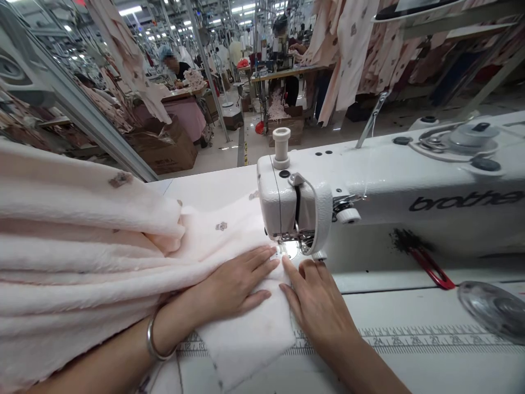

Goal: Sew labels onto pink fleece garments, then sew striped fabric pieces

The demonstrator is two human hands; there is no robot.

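Note:
Pale pink fleecy fabric (221, 246) with small printed motifs runs under the needle area of a white sewing machine (295, 197). My left hand (238, 279) lies flat on the fabric, fingers stretched toward the presser foot. Close to the foot on the other side, my right hand (315, 301) rests at the fabric's right edge. Its index finger reaches forward to the cloth, while the other fingers bend on the machine bed. A lit spot shows at the needle plate; the needle tip itself is too small to make out.
A red-handled brush (430, 265) and a clear round dish (494, 309) lie to the right. A printed ruler (394, 336) crosses the table front. Piled fabric (82, 262) fills the left. Beyond are a cardboard box (168, 145), hanging garments and people at other machines.

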